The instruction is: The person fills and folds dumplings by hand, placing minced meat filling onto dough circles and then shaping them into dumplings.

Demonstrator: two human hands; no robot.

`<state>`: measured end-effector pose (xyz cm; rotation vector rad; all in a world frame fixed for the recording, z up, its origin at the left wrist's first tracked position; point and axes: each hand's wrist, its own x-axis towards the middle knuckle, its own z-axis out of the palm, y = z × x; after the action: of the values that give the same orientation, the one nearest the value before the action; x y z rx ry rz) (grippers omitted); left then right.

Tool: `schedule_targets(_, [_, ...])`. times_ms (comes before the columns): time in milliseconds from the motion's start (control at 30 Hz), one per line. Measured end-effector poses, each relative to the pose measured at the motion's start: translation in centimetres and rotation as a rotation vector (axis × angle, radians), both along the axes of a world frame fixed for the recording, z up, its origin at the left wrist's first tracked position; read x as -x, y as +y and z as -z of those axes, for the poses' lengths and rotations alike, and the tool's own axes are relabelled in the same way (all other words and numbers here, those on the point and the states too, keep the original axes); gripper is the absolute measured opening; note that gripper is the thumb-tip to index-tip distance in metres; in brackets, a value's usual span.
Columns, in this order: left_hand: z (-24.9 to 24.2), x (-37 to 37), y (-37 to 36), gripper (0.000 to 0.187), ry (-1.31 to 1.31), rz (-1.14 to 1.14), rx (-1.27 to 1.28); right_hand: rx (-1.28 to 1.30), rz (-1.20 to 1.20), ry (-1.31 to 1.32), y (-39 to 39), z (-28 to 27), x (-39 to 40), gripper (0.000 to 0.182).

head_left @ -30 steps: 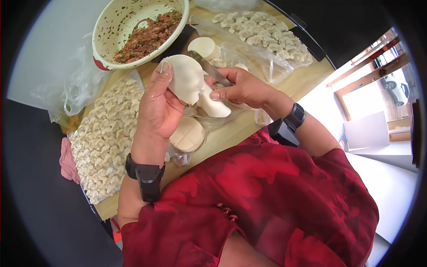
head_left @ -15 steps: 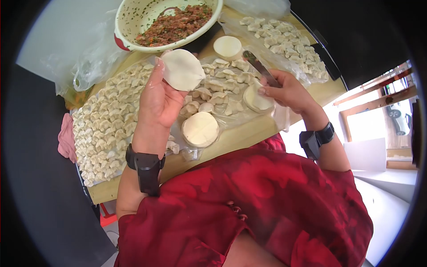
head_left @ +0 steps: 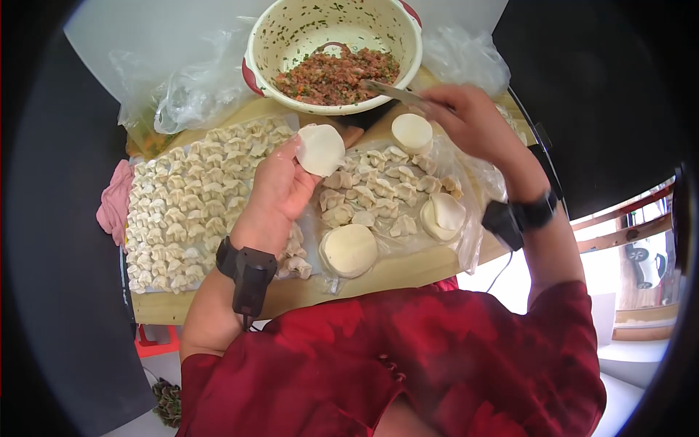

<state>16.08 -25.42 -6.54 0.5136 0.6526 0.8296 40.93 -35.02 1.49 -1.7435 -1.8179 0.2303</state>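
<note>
A round, flat dumpling wrapper point(head_left: 321, 150) rests in my left hand point(head_left: 281, 180), pinched at its edge by the thumb and fingers. My right hand point(head_left: 470, 120) grips a flat metal spatula point(head_left: 397, 93), its tip over the rim and at the meat filling point(head_left: 338, 75). That minced filling, flecked with green, lies in a large cream bowl point(head_left: 262, 45). Below my hands are stacks of wrappers: one stack point(head_left: 348, 250) at the front, a second stack point(head_left: 443, 216) to the right, and a third point(head_left: 412, 132) near the bowl.
Rows of folded dumplings point(head_left: 193, 200) cover the left of the wooden table point(head_left: 218, 309). More dumplings point(head_left: 378, 191) lie on plastic film in the middle. Clear plastic bags point(head_left: 196, 91) sit behind, and a pink cloth point(head_left: 115, 204) hangs at the left edge.
My right hand has moved up and forward with the spatula, from over the right wrapper stack to the bowl. My left hand still holds the wrapper. The view has shifted, showing more of the bowl.
</note>
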Motion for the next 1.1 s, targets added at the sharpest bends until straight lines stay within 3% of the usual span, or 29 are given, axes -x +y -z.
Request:
schedule_targets(200, [0.6, 0.0, 1.7, 0.035, 0.02, -0.033, 0.008, -0.134, -0.122, -0.273, 11.0, 1.6, 1.6, 0.017])
schedule_targets(400, [1.4, -0.3, 3.4, 0.036, 0.01, -0.04, -0.002, -0.157, -0.1, -0.373, 16.4, 4.6, 2.8, 0.015])
schedule_targets(700, [1.2, -1.5, 4.4, 0.035, -0.019, -0.091, 0.044, -0.084, -0.308, -0.246, 14.4, 4.6, 0.8, 0.018])
schedule_targets(933, [0.4, -1.6, 4.4, 0.034, -0.038, -0.1, 0.02, -0.111, -0.306, -0.192, 13.1, 5.3, 1.3, 0.017])
schedule_targets(1100, [0.8, -1.3, 5.1, 0.034, -0.032, -0.07, 0.03, -0.072, -0.238, 0.094, 11.1, 4.6, 2.1, 0.014])
